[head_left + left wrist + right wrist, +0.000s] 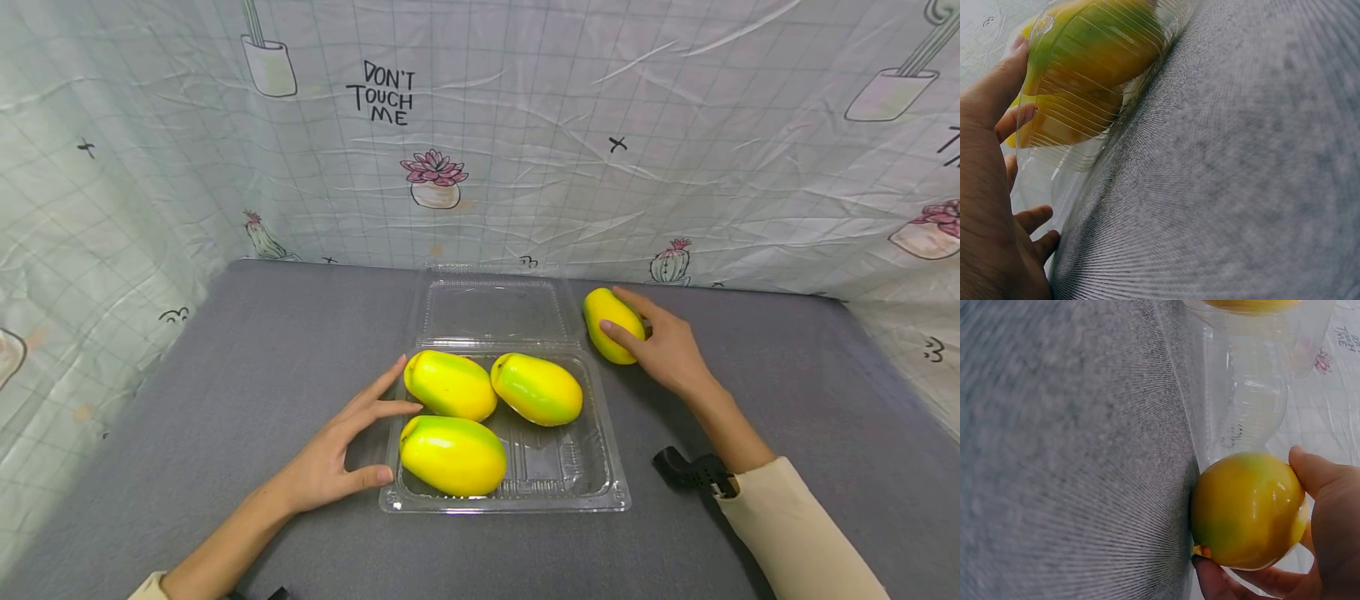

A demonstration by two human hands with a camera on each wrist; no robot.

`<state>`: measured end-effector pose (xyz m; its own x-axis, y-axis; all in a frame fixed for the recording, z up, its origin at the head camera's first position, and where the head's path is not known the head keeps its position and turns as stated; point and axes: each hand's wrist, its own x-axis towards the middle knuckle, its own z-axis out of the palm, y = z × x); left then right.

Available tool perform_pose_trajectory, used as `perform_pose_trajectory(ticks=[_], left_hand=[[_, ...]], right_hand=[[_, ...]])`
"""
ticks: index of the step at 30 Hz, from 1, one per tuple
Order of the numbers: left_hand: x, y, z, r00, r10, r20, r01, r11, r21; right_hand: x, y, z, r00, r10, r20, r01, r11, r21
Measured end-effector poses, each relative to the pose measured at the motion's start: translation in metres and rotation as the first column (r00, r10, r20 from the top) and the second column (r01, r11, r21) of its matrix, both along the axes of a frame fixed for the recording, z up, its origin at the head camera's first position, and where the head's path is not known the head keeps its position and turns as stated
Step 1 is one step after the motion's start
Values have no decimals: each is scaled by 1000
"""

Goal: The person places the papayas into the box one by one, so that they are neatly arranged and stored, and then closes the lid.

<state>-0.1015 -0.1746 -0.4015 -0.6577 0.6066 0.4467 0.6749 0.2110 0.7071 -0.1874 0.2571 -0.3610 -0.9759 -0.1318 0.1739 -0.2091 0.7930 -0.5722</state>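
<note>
A beige sleeve (795, 525) covered the person's right forearm, with a black wrist device (690, 471) at its cuff. The left hand (330, 458) stood with fingers spread wide, thumb well apart from the index finger, its fingertips resting along the left side of a clear plastic box (617, 479) and gripping nothing. Inside the box, the front mango (453, 458) lay at the near left; behind it lay the back-left mango (450, 386) and, beside that, the back-right mango (537, 389). Beyond the box's right back corner, the right hand (671, 346) grasped a fourth mango (608, 306) on the grey table (300, 350), thumb on one side, fingers curled round the other. The open lid (495, 310) lay farther back, before a printed curtain (525, 208).
</note>
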Motion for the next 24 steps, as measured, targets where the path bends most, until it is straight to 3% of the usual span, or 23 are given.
perform_pose_trajectory(ticks=[9, 24], left_hand=[[1, 0, 1, 1000, 1, 7, -1, 1000, -4], [1, 0, 2, 1000, 6, 16, -6, 1000, -5]], right_hand=[[1, 2, -3, 999, 39, -35, -38, 999, 22], [6, 2, -1, 999, -27, -29, 25, 998, -51]])
